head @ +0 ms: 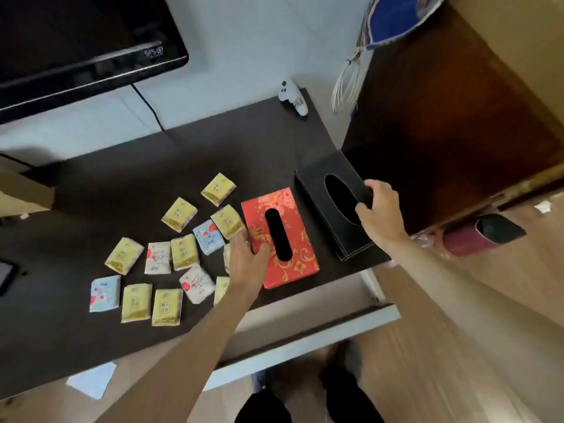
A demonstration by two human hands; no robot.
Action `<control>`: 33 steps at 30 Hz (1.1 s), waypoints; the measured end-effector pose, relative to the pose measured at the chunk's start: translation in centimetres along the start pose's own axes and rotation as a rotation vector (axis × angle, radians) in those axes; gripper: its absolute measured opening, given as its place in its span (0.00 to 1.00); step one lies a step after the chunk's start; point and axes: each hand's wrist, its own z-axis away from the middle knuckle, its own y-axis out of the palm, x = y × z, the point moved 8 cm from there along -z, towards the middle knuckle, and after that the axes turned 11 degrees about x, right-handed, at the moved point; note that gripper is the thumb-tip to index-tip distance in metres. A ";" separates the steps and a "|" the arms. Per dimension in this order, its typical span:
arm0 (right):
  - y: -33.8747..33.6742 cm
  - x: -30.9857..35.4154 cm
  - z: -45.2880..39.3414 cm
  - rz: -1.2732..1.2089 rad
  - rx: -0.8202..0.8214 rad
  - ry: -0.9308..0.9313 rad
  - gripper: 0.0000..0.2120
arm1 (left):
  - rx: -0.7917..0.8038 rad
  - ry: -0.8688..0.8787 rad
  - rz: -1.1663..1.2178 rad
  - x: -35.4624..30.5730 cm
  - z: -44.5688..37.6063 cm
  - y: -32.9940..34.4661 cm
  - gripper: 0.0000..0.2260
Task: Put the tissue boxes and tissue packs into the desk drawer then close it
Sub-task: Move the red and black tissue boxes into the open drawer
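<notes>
A red and gold tissue box lies on the dark desk, and my left hand grips its left edge, thumb on top. To its right a black tissue box sits at the desk's right end. My right hand holds its right side, thumb over the oval slot. Several small tissue packs lie scattered left of the red box: yellow ones, a pale blue one and white ones. Below the desk edge the white drawer is pulled out; my left arm hides part of it.
A black monitor hangs at the back left, its cable running down behind the desk. A white game controller rests at the desk's far edge. A dark wooden cabinet stands right of the desk. A phone lies at the left edge.
</notes>
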 end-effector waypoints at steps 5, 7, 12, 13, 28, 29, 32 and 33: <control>1.4 -2.1 -3.8 0.049 0.161 0.201 0.34 | 0.032 -0.112 -0.030 0.8 -3.3 1.8 0.26; 2.4 -3.2 -4.4 0.052 0.216 0.250 0.32 | 0.020 -0.135 -0.002 1.8 -4.1 2.2 0.25; 2.6 -4.2 -5.4 0.125 0.161 0.238 0.28 | -0.063 -0.176 0.079 3.0 -5.3 2.5 0.25; 2.7 -4.4 -5.5 0.111 0.152 0.235 0.27 | -0.082 -0.180 0.092 3.0 -5.3 2.5 0.25; 0.6 -7.1 4.1 -0.451 -0.090 0.256 0.16 | -0.124 -0.052 0.207 2.6 1.4 2.5 0.24; 0.7 -7.7 5.3 -0.492 -0.110 0.280 0.15 | -0.126 -0.049 0.207 3.1 2.3 2.6 0.24; 1.2 -9.4 8.5 -0.564 -0.154 0.310 0.13 | -0.142 -0.047 0.212 5.0 4.9 3.2 0.26; 1.5 -9.9 9.4 -0.561 -0.166 0.304 0.14 | -0.157 -0.042 0.207 5.7 5.7 3.4 0.26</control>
